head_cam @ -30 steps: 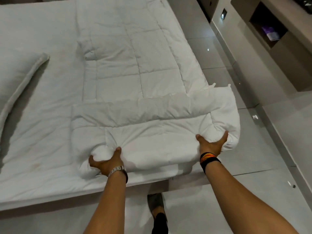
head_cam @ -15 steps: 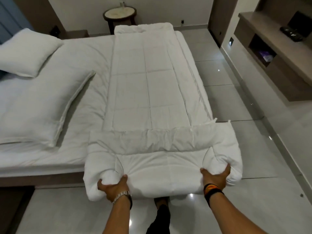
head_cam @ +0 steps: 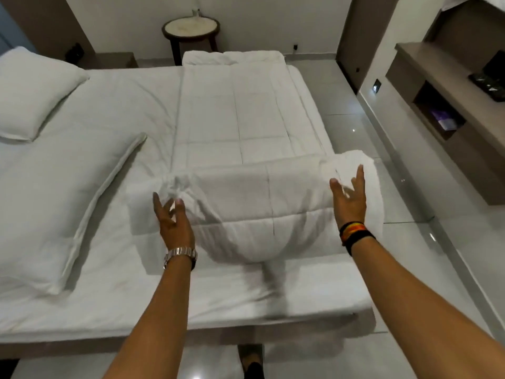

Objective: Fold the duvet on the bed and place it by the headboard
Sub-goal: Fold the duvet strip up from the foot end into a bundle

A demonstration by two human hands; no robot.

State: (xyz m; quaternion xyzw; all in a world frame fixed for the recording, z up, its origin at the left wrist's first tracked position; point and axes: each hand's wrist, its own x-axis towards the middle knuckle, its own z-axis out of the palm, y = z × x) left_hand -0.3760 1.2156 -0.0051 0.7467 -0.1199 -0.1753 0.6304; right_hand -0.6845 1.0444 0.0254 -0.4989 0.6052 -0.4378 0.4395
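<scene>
Near bed's foot edge, duvet (head_cam: 254,149) lies as long strip, its near end rolled over. Left hand (head_cam: 173,222) and right hand (head_cam: 351,198) spread-fingered, gripping nothing. Risk: unheld fold springs open or slumps off the mattress (head_cam: 109,296) edge.

White quilted duvet (head_cam: 246,127) lies as a long strip along the right side of the bed (head_cam: 109,305). Near end doubled over into a thick, blurred fold; far end overhangs the mattress.
</scene>
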